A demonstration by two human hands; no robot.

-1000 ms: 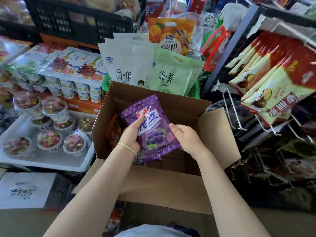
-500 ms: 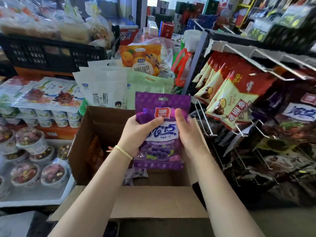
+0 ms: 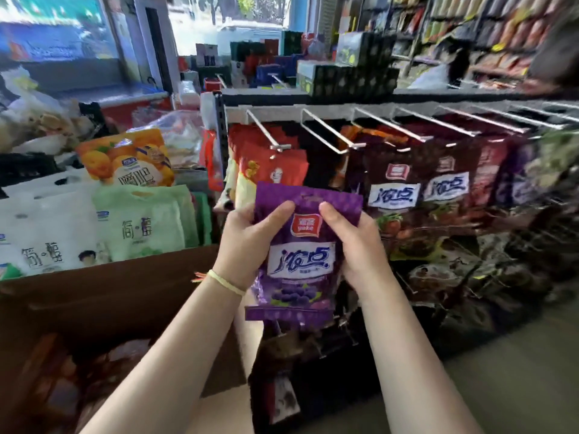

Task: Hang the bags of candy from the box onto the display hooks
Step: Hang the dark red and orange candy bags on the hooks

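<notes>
Both hands, left hand [image 3: 247, 242] and right hand [image 3: 354, 242], are gripping the purple bag [image 3: 302, 261]; she should be lining its top hole up with a hook [image 3: 326, 133].

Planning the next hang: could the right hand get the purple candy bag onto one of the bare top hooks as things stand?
Probably yes. The right hand and left hand grip the purple candy bag just below the bare top hooks, with nothing between them.

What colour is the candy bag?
Purple candy bag, with a red logo; the head view shows it best.
</notes>
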